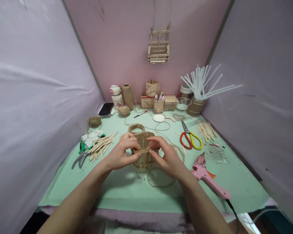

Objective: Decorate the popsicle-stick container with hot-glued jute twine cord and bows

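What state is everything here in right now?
Left hand: pinching a cord.
Right hand: pinching that cord.
Container: open-topped, cord along its near rim.
Red-and-yellow scissors: lying flat, blades apparently closed.
Glue gun: lying down; on or off, can't tell.
Phone: screen dark.
Bottle: lid on.
Clear bowl: uncovered, holding liquid.
Pen cup: holding pens.
Pot: holding white sticks.

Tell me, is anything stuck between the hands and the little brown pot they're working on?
Nothing visible is in the way: the left hand and right hand are both at the near rim of the brown pot, touching its twine edging.
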The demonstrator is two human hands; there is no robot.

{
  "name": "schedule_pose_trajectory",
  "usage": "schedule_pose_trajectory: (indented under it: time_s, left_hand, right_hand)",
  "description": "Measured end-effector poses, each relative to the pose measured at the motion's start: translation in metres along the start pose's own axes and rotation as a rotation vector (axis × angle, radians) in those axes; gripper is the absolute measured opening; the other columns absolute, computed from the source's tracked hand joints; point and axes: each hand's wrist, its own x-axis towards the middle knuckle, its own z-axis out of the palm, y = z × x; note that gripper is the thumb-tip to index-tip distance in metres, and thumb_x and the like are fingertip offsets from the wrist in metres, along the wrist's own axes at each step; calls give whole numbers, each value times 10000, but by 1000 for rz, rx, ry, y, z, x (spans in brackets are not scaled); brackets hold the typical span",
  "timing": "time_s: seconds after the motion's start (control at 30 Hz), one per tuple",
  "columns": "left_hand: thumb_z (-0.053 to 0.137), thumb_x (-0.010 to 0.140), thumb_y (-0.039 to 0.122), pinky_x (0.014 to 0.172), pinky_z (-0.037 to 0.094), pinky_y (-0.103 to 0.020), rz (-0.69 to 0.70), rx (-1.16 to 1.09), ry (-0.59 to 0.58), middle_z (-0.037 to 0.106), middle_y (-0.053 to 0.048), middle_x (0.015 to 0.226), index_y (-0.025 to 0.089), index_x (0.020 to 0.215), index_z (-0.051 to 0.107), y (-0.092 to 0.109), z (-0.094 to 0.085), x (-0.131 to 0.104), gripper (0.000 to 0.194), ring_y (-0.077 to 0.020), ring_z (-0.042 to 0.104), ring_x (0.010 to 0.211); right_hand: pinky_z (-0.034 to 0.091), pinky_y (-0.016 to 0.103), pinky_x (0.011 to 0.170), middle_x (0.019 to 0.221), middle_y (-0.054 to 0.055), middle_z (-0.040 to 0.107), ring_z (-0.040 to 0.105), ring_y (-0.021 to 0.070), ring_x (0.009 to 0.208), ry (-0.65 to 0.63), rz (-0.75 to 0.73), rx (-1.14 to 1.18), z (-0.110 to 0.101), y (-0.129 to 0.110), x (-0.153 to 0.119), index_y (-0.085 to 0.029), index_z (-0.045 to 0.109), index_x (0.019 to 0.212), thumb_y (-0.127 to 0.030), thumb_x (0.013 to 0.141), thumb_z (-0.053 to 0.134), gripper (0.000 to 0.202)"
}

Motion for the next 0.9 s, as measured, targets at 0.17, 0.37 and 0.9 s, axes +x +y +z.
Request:
schedule_pose_trajectory:
  time_s: [0.17,0.37,0.9]
  left_hand:
    - [643,763,212,841,364,-365,-15,-17,39,622,-34,714,219,692,653,0,2,0,72,-226,486,839]
    - [637,777,216,851,341,-365,16,44,42,575,-30,683,214,689,626,-1,4,-1,89,-225,470,850]
    - [594,799,210,844,335,-363,23,190,124,595,-7,706,186,732,578,4,13,-6,74,-186,447,843]
  right_hand:
    - [474,394,865,997,50,633,597,224,1009,18,-28,-18,5,1,-1,-270,495,1190,-178,895,510,310]
    - [463,391,874,995,51,615,585,220,1009,51,-39,-57,10,2,-2,-264,484,1192,-159,889,515,322]
    - [367,465,1027,966,32,641,577,214,1011,96,-99,-116,14,2,-2,-247,483,1181,-132,834,567,375]
